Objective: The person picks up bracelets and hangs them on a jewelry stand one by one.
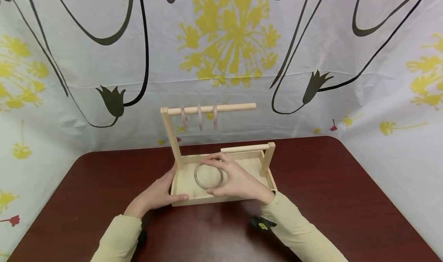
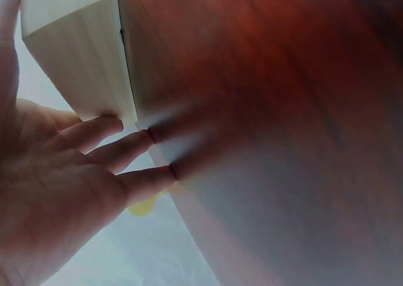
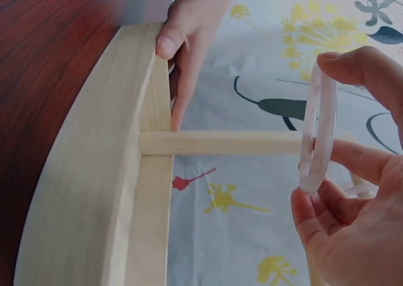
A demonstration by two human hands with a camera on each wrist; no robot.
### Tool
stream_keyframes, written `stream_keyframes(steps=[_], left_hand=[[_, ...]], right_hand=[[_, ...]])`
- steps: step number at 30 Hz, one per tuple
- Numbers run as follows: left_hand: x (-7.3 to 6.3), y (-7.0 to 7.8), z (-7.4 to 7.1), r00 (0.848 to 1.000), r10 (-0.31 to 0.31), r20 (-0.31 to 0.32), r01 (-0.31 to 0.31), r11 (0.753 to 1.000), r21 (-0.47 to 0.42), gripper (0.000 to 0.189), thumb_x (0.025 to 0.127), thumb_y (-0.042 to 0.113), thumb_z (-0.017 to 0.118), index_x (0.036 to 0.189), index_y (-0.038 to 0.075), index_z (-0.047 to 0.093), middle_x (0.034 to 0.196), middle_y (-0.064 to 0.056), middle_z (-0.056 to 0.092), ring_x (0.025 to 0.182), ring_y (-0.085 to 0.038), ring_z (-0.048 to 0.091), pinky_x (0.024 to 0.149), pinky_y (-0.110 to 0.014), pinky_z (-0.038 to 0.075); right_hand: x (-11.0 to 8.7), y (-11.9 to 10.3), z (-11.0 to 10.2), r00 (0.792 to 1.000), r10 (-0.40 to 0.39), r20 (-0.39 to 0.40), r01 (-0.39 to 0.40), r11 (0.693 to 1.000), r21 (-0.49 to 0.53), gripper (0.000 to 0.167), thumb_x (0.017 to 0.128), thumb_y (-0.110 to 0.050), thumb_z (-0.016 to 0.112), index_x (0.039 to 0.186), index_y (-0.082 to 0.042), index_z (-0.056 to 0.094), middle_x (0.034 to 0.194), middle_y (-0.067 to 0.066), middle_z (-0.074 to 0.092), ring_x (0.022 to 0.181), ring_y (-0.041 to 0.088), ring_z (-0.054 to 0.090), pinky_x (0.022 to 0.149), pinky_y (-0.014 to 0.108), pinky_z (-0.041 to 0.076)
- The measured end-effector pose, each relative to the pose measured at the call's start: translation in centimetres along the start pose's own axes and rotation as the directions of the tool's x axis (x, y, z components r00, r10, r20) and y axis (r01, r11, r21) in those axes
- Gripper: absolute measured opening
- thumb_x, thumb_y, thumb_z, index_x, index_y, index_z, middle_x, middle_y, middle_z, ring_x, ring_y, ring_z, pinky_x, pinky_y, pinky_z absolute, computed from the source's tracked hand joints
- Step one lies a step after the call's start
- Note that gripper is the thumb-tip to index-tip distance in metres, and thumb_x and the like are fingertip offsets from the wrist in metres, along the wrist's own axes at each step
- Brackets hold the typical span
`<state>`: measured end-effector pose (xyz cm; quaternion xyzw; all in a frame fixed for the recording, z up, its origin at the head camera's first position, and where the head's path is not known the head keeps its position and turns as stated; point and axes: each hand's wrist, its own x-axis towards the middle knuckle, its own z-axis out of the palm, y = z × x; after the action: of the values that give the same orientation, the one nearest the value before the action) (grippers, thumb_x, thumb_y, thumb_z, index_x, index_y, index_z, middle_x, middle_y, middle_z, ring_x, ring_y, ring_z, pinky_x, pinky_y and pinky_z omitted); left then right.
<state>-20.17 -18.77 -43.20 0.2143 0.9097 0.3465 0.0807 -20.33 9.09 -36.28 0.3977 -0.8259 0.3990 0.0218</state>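
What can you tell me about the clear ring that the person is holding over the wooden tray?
The ring is a plain, see-through bangle with a faint pink tint, like glass or acrylic, smooth and unbroken. The right hand pinches it by the rim between fingertips and thumb, above the wooden tray. In the right wrist view it stands nearly on edge. Three similar rings hang on the stand's upper rod. The left hand touches the tray, not the ring.

My left hand (image 1: 157,194) lies flat with straight fingers; my right hand (image 1: 235,179) curls, thumb and fingertips pinching
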Motion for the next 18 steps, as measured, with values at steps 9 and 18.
stream_keyframes(steps=[9, 18], left_hand=[[0.1, 0.2, 0.0, 1.000, -0.021, -0.011, 0.021, 0.999, 0.027, 0.116, 0.080, 0.051, 0.075, 0.155, 0.005, -0.002, 0.156, -0.022, 0.018, 0.137, -0.038, 0.032, 0.102, -0.054, 0.035], [0.0, 0.1, 0.3, 0.999, -0.047, -0.014, 0.048, 0.999, 0.026, 0.117, 0.079, 0.055, 0.074, 0.156, 0.008, -0.002, 0.156, -0.021, 0.018, 0.135, -0.036, 0.035, 0.101, -0.053, 0.036]], right_hand=[[-1.3, 0.4, -1.7, 1.000, -0.009, -0.027, 0.008, 0.999, -0.038, 0.067, 0.068, -0.016, 0.086, 0.130, -0.009, 0.061, 0.128, 0.002, 0.050, 0.124, 0.019, 0.043, 0.099, 0.041, 0.041], [-3.5, 0.6, -3.5, 0.998, 0.008, -0.055, -0.011, 0.999, -0.052, 0.068, 0.068, -0.016, 0.085, 0.132, -0.017, 0.061, 0.130, -0.004, 0.049, 0.125, 0.017, 0.042, 0.096, 0.041, 0.041]])
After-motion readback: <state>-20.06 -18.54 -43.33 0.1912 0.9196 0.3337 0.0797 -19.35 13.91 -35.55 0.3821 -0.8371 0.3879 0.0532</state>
